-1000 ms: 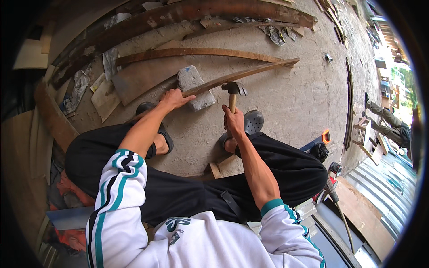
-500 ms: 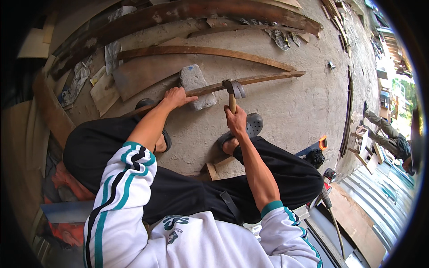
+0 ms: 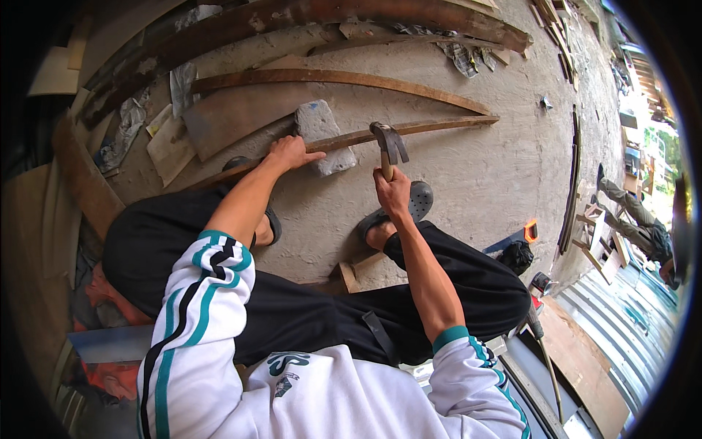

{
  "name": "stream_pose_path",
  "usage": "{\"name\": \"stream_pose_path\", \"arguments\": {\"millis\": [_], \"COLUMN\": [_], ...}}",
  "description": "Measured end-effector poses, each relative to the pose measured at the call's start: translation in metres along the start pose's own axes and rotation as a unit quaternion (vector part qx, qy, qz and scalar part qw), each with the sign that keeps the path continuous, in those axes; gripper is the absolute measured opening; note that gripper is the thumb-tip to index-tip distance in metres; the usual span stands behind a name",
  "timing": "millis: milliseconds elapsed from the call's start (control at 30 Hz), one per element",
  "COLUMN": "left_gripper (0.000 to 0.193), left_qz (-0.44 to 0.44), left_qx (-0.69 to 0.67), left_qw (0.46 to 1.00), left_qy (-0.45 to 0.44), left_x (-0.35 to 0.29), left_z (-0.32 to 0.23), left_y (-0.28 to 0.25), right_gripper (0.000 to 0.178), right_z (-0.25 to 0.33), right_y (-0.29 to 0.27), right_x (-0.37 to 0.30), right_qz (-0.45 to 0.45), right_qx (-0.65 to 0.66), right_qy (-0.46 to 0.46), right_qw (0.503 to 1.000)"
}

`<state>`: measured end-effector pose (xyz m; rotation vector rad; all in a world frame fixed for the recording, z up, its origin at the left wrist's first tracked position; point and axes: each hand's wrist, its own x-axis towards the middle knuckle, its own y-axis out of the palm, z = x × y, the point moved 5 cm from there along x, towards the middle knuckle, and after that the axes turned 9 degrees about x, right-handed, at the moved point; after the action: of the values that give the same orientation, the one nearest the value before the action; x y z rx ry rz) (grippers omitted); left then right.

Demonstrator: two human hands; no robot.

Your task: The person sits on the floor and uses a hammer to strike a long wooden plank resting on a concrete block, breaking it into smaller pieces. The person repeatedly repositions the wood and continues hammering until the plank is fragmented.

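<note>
My left hand [image 3: 289,152] is closed around a long, thin wooden strip [image 3: 446,125], its thumb pointing right along the wood. The strip lies across a rough, pale concrete block [image 3: 316,121], and its right end meets the tip of another wooden strip [image 3: 365,83]. In my right hand [image 3: 393,192] is a claw hammer [image 3: 389,140], gripped by its wooden handle. The hammer's dark head is at the strip's near edge, right of the block; whether it touches the wood I cannot tell.
A thick, dark timber beam [image 3: 329,12] runs along the far side. Flat boards [image 3: 234,121] and crumpled plastic lie at left. A handsaw with an orange handle [image 3: 531,230] rests by my right knee. Another person's legs [image 3: 627,205] show at far right.
My right hand and the hammer have shifted slightly right and away from me, and the hammer's head has turned a little. The left hand stays almost in place on the strip.
</note>
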<state>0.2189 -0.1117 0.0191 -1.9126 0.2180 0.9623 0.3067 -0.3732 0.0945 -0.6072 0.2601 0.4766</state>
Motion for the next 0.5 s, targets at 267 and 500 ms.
{"name": "stream_pose_path", "arguments": {"millis": [267, 500], "left_gripper": [0.087, 0.09], "left_qz": [-0.001, -0.001], "left_qx": [0.005, 0.003], "left_qw": [1.0, 1.0], "left_qy": [0.007, -0.003], "left_x": [0.003, 0.002], "left_z": [-0.002, -0.001], "left_y": [0.002, -0.001], "right_gripper": [0.037, 0.028], "right_z": [-0.078, 0.004], "right_y": [0.002, -0.007], "right_x": [0.0, 0.002], "right_qz": [0.091, -0.006], "right_qx": [-0.15, -0.013], "right_qy": [0.064, -0.006], "right_qw": [0.982, 1.0]}}
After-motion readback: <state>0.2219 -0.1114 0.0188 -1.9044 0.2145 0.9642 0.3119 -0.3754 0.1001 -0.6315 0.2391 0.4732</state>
